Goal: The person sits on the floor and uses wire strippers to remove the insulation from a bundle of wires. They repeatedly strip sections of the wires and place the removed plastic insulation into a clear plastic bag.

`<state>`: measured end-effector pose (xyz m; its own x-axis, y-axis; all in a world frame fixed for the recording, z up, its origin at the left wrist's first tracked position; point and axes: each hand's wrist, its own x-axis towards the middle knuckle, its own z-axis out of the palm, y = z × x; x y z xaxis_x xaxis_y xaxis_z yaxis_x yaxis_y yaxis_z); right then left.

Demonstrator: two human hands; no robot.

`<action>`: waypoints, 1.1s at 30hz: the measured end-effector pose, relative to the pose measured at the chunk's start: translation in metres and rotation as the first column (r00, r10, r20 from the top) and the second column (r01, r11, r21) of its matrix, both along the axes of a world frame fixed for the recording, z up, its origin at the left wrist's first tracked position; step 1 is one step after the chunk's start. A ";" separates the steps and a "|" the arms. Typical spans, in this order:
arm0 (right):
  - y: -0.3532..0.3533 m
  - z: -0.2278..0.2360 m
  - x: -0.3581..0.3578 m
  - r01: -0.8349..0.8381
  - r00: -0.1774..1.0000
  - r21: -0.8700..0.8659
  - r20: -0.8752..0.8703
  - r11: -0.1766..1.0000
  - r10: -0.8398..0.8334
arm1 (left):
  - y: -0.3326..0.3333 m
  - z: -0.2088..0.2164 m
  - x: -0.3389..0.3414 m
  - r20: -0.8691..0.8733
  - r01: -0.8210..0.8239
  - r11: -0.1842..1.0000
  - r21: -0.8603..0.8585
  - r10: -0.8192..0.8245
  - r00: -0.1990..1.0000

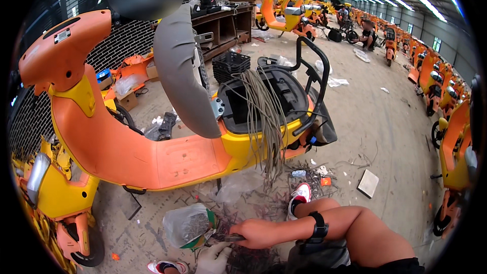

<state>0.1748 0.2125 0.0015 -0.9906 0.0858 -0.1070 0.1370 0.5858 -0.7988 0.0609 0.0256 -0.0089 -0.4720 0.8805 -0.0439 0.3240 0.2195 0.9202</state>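
My right hand is bare and wears a black watch. Its fingers are closed around a short dark strip or tool, whose kind I cannot make out. Close beside it, my left hand wears a pale glove, its fingers drawn together near the end of that dark piece; what they pinch is hidden. A box lined with a clear plastic bag stands just left of both hands, with small scraps in it. Ahead, a bundle of grey cables drapes over the open seat compartment of an orange and yellow scooter.
The scooter's grey seat is tipped up. Dark offcuts litter the floor about my shoes, near a pale tile. Black crates stand behind the scooter. Another scooter is at left; rows of scooters line the right.
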 end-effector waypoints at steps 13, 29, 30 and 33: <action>-0.002 0.014 -0.004 0.041 0.999 -0.067 0.016 0.997 -0.040 | 0.005 0.009 -0.006 -0.230 -0.023 0.999 -0.035 0.014 0.973; -0.007 0.005 -0.008 0.042 0.991 0.044 -0.129 0.998 -0.036 | -0.009 0.007 -0.008 -0.047 -0.071 0.997 -0.043 0.069 0.997; -0.005 0.003 -0.011 0.040 0.989 0.062 -0.144 0.997 -0.031 | -0.009 -0.002 -0.010 -0.067 -0.077 0.996 -0.038 0.075 0.995; 0.000 0.011 -0.007 0.065 0.996 0.041 -0.060 0.997 -0.062 | -0.005 0.002 -0.007 -0.017 -0.006 0.999 0.050 0.007 1.000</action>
